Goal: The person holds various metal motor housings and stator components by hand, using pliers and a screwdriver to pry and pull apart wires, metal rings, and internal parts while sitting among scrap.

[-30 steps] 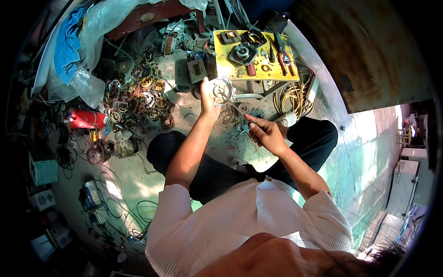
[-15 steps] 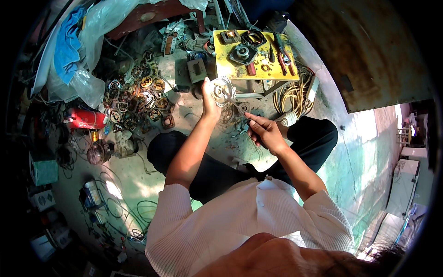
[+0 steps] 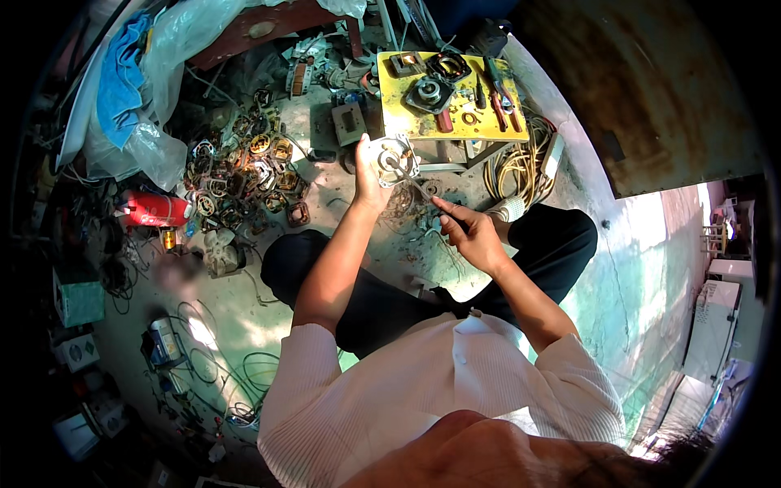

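Note:
My left hand (image 3: 372,185) is closed on the edge of a pale metal motor end cover (image 3: 404,153), the thumb pointing up along its side. The cover is held above the floor, just in front of a low yellow table, with its round hollow facing up. In my right hand (image 3: 476,240) is a slim tool with a metal shaft (image 3: 420,189), probably a screwdriver. My fingers wrap its dark handle, and the shaft slants to the far left, its tip at the ring in the cover's centre. The exact contact at the tip is too small to tell.
On the yellow table (image 3: 407,126) lie a motor part (image 3: 429,93), pliers (image 3: 502,99) and a red-handled tool (image 3: 443,121). Coiled cable (image 3: 508,175) lies right of it. Scrap windings (image 3: 244,167) heap at left, near a red container (image 3: 154,210). A wooden panel (image 3: 643,89) stands right.
The tool's tip has shifted slightly within the middle of the cover, and my right hand has turned a little around the handle. My left hand keeps its hold, with the cover tilted slightly differently.

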`<act>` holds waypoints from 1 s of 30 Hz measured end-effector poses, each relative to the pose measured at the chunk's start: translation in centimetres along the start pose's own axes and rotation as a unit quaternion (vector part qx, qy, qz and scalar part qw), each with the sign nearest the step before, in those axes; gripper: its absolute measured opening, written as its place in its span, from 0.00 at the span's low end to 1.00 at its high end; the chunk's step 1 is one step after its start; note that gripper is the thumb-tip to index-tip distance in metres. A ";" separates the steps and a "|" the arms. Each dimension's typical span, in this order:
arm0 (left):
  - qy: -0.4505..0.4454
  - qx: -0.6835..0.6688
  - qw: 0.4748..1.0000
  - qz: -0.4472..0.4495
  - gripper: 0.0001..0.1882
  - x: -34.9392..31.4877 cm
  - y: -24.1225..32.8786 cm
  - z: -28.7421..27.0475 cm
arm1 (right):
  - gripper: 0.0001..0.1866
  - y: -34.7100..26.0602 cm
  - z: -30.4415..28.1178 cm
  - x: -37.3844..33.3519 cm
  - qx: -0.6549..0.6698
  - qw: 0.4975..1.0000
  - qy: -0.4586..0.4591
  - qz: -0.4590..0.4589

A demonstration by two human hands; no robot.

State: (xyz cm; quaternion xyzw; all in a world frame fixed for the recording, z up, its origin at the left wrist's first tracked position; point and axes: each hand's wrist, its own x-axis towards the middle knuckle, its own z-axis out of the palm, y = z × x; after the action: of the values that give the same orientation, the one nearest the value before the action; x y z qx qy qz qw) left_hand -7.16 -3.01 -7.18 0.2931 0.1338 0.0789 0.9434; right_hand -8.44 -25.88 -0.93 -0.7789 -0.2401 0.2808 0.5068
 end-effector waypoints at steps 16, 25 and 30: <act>-0.049 -0.032 0.994 -0.087 0.38 -0.6 0.3 0.9 | 0.21 1.4 0.3 -0.2 -0.045 0.993 0.061 -0.092; -0.007 0.266 0.958 0.105 0.32 0.8 -0.5 -2.0 | 0.23 -1.3 -2.1 -1.0 -0.298 0.938 0.109 -0.138; -0.069 0.541 0.824 0.155 0.25 -1.1 1.4 0.5 | 0.21 -2.8 -2.5 -0.8 -0.362 0.920 0.108 -0.106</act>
State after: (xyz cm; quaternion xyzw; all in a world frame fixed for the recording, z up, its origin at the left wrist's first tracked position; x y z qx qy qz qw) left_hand -8.11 -2.37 -5.76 0.7779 0.0422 0.1185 0.6157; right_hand -7.60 -26.98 2.66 -0.9048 -0.3501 0.0336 0.2401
